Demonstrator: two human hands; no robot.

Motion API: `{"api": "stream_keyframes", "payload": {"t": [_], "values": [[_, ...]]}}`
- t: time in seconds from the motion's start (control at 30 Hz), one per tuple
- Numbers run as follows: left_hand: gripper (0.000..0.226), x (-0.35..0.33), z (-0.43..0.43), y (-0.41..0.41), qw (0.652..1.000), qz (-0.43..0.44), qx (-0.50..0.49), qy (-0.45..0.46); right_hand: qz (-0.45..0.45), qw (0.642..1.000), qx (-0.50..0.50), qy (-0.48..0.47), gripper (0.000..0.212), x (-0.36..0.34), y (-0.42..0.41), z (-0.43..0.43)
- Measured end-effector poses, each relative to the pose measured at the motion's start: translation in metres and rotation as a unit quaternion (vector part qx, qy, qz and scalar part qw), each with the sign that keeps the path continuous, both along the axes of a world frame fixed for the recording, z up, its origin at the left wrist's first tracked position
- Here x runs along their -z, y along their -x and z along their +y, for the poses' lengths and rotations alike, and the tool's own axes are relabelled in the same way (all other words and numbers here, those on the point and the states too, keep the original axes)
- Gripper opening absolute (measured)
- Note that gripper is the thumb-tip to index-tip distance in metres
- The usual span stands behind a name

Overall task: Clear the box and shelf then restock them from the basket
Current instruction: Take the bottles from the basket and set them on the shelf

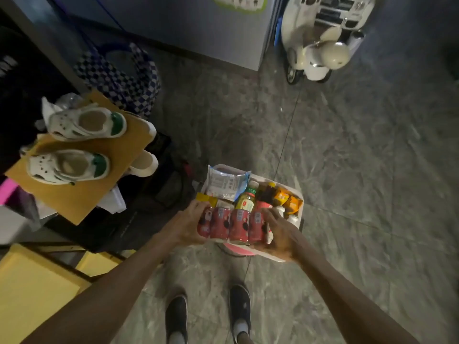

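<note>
A white basket (pixel 299 194) stands on the floor in front of my feet, packed with goods. Inside lie a blue-and-white snack packet (pixel 224 184), a green-capped bottle with a yellow label (pixel 246 201) and orange packets (pixel 289 201). A row of several red cans (pixel 233 225) spans the near end of the basket. My left hand (pixel 190 223) grips the row's left end and my right hand (pixel 279 232) grips its right end. The cans sit just above the basket's near rim. No box or shelf can be made out for certain.
A brown board (pixel 94 184) at left carries two white-and-green shoes (pixel 87 122). A checkered bag (pixel 119 80) lies behind it. Yellow panels (pixel 32 291) fill the bottom left. A cream toy scooter (pixel 320 45) and a grey cabinet (pixel 211 33) stand at the back.
</note>
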State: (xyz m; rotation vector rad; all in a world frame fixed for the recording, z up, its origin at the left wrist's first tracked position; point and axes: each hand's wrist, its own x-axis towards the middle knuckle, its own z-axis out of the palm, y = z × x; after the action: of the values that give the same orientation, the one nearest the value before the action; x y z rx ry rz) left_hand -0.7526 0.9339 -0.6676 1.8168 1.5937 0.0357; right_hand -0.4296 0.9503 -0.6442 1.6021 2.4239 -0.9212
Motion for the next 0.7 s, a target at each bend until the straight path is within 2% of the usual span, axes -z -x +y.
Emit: {"api": "stream_keyframes", "payload": {"t": [0.1, 0.2, 0.3, 0.43, 0.5, 0.57, 0.63, 0.7], "values": [[0.102, -0.053, -0.008, 0.006, 0.999, -0.046, -0.016, 0.001, 0.047, 0.999, -0.012, -0.007, 0.123, -0.056, -0.013, 0.008], [0.100, -0.111, -0.015, 0.012, 0.994, -0.103, -0.037, -0.001, 0.088, 0.996, -0.002, -0.016, 0.121, -0.105, -0.019, 0.015], [0.099, -0.160, -0.034, 0.021, 0.983, -0.162, -0.086, 0.014, 0.134, 0.991, 0.002, -0.016, 0.102, -0.150, -0.018, 0.016], [0.103, -0.201, -0.081, 0.041, 0.950, -0.241, -0.197, 0.021, 0.153, 0.988, -0.029, -0.017, 0.056, -0.218, 0.005, 0.008], [0.096, -0.220, -0.109, 0.048, 0.923, -0.293, -0.252, 0.000, 0.146, 0.988, -0.053, -0.016, 0.053, -0.241, 0.023, 0.005], [0.084, -0.241, -0.140, 0.055, 0.894, -0.317, -0.315, -0.039, 0.153, 0.985, -0.080, -0.022, 0.041, -0.258, 0.050, -0.002], [0.075, -0.262, -0.173, 0.064, 0.871, -0.316, -0.370, -0.072, 0.167, 0.981, -0.100, -0.022, 0.030, -0.267, 0.080, -0.009], [0.072, -0.278, -0.209, 0.076, 0.854, -0.298, -0.414, -0.099, 0.155, 0.980, -0.125, -0.013, 0.034, -0.267, 0.116, -0.016]]}}
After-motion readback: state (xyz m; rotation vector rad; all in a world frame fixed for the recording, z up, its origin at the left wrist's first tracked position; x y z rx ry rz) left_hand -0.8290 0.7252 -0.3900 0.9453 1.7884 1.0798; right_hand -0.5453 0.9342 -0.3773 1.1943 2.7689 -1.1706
